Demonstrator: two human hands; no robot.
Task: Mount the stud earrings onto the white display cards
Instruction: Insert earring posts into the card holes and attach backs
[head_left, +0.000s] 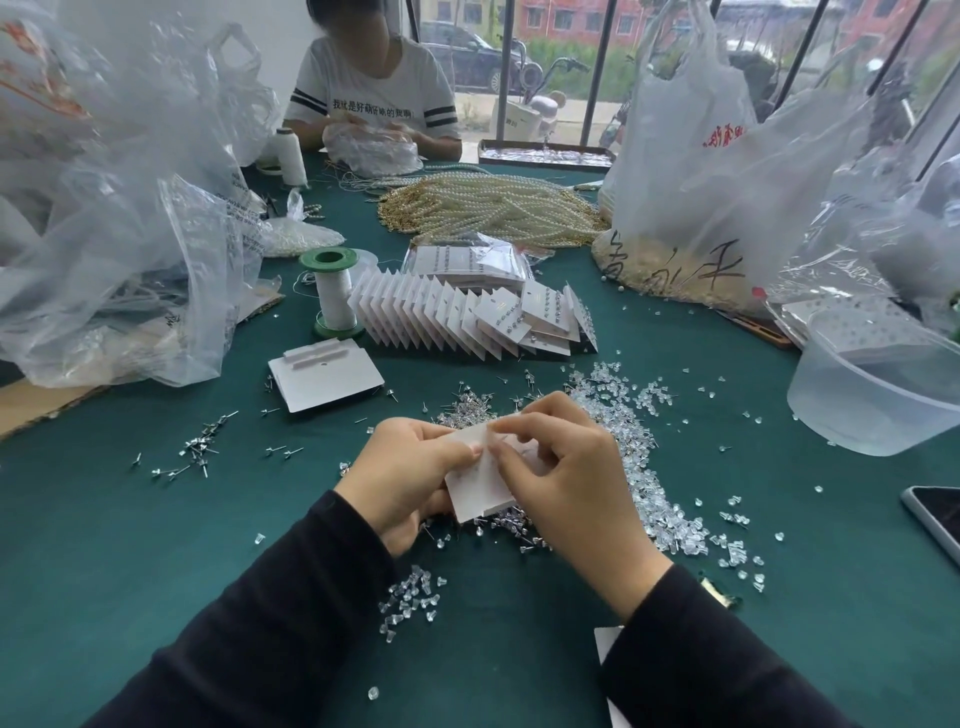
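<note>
One big table: dark green felt-like cloth (156, 545) covered it, with stuff strewn pretty much all over.
Room: tall windows with dark bars (597, 62) ran along the far side, with a parked car and a scooter outside. Another person in a white tee (371, 93) sat across the table, hands in a crinkly clear bag.
Left hand (410, 467): fingers were curled round the left edge of a small white rectangular display card (475, 488), thumb pressed on its face.
Right hand (566, 467): thumb and forefinger were pinched together on the upper part of that same card. Couldn't tell if a stud was between them.
Card spot: held just above the cloth, front middle, right over the loose bits.
Stud earrings: tiny silver metal studs with thin posts (467, 408) lay heaped behind and under the hands, with more scattered off to the left.
Backs: small clear rubbery earring backs (639, 467) were piled in a glassy drift by the right hand.
Done cards: a fanned row of white cards with studs on them (441, 317) stood on edge behind the pile.
Blank cards: a flat stack of plain white cards (324, 379) sat left of that pile.
Spool: white thread on a green-ended plastic spool (335, 291), upright beside the row.
Pearls: a heap of cream pearl strands (488, 208) lay at the far middle.
Bags: thin crumpled see-through plastic bags (130, 234) were bunched up on both sides.
Tub: a frosted round plastic tub (872, 400) sat at the right, with a dark-screened phone (940, 519) near it at the edge.
</note>
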